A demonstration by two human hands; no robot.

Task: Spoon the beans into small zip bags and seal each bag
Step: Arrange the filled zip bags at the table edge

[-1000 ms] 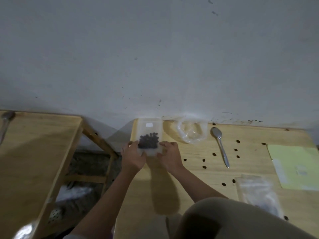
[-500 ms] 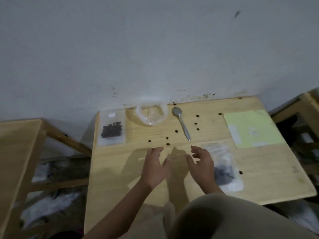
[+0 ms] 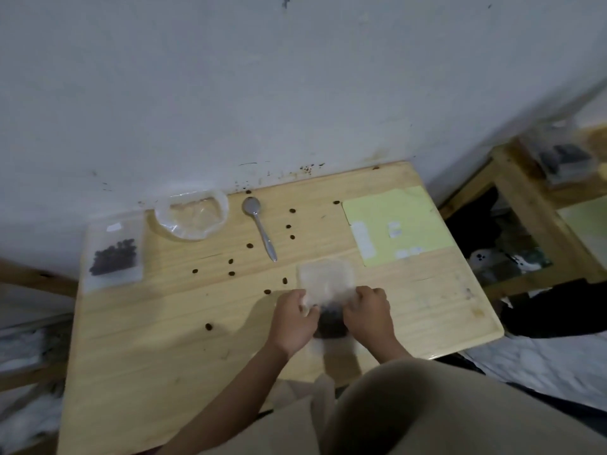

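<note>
Two hands: the left hand (image 3: 293,318) and right hand (image 3: 368,315) each have their fingers curled onto a side of the held zip bag (image 3: 326,284), just right of the frame's centre, above the near part of the wooden table (image 3: 164,349).
Held bag: blurred; clear film stands up between the hands, with a dark clump of beans (image 3: 330,323) sagging at its lower end. Whether its mouth is sealed cannot be told.
Finished bag: a flat filled bag (image 3: 113,252) lies at the left of the table, well apart from the hands.
Handling: likely light, limp and slick; the film would buckle if squeezed mid-body, and the beans would shift or spill if it tips while open.
Where to hold: judged best at the stiffer zip strip along the top edge, pinched from both ends and run across.
Loose beans: roughly a dozen stray beans (image 3: 249,246) dot the centre of the frame.
Spoon: the spoon (image 3: 261,229) lies untouched above centre, beside an empty crumpled plastic bag (image 3: 192,215).
Right side: a pale green sheet (image 3: 394,221).
</note>
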